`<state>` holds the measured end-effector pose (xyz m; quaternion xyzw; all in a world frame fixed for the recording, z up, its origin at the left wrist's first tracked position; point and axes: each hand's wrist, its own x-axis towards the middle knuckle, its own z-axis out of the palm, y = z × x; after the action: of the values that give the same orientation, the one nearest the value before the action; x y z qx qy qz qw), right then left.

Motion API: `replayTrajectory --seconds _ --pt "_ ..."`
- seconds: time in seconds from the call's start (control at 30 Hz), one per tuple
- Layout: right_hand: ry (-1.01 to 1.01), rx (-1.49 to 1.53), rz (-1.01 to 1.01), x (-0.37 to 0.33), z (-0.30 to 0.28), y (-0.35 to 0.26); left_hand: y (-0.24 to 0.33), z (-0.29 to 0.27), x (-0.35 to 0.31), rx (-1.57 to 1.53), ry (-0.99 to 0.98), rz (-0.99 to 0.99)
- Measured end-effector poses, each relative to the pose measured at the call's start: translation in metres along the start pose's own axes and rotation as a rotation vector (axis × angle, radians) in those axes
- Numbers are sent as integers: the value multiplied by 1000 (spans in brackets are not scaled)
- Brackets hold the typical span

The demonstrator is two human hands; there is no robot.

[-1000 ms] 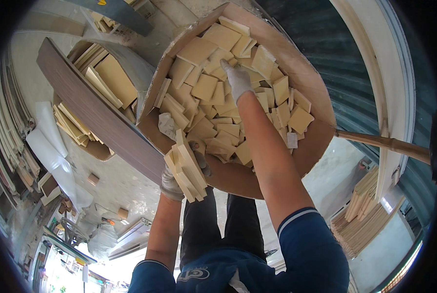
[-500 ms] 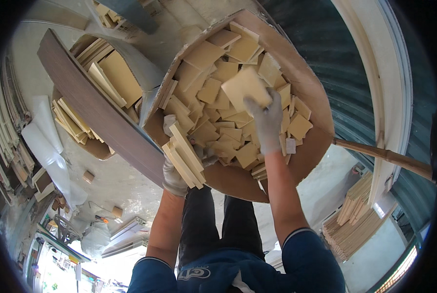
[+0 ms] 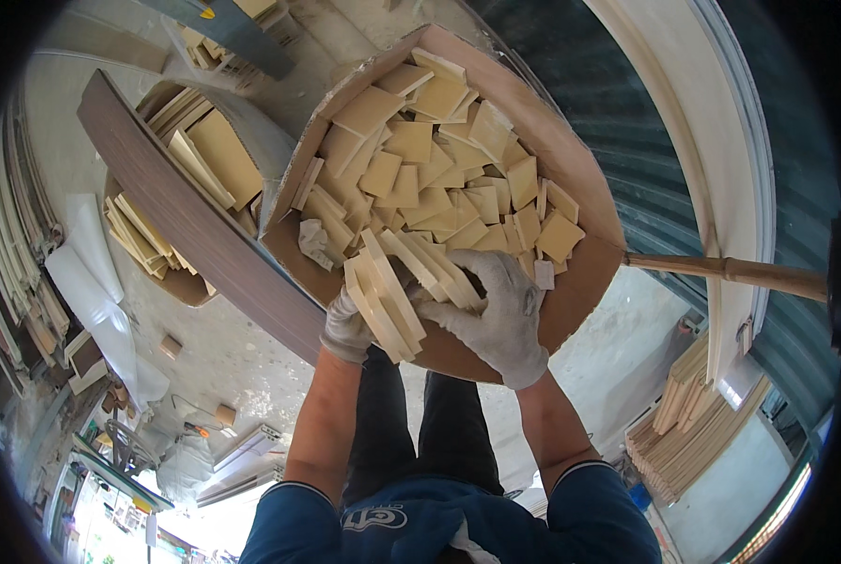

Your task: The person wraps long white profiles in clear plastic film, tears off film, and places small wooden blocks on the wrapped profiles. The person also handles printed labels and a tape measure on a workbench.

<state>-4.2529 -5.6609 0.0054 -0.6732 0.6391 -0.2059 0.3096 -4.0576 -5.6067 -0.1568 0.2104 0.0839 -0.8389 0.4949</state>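
Both my hands wear pale work gloves above the near edge of a big cardboard box (image 3: 585,202). My left hand (image 3: 347,327) is closed round a stack of pale yellow board pieces (image 3: 383,299), held tilted on edge. My right hand (image 3: 498,318) grips a second small stack of board pieces (image 3: 435,268), thumb on the near side and fingers over the far side. The two stacks come close together at their upper ends. Below them, many loose board pieces (image 3: 439,202) of the same colour fill the box in a jumble.
A long brown plank (image 3: 186,216) runs along the box's left side. Beyond it stand other boxes of boards (image 3: 223,155). On the right, a wooden pole (image 3: 721,268) reaches the box rim, and stacked strips (image 3: 674,442) lie lower down. White plastic sheeting (image 3: 92,282) lies at left.
My right hand has come back toward me from over the pile, where it held a board piece, and now holds several beside the left stack. My left hand has shifted slightly right.
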Motion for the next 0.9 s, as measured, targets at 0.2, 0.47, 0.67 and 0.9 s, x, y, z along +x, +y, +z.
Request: replayTrajectory --seconds 0.2,0.47,0.67,0.9 --pt "107 -15 -29 -19 -13 13 -29 27 -4 -1 34 54" --pt "435 372 -42 -53 16 14 -48 39 -1 -163 -48 -26" --pt "432 201 -100 -58 32 15 -54 55 -14 -132 16 -33" --pt "607 232 -151 -49 35 2 -46 49 -21 -254 -3 -22"
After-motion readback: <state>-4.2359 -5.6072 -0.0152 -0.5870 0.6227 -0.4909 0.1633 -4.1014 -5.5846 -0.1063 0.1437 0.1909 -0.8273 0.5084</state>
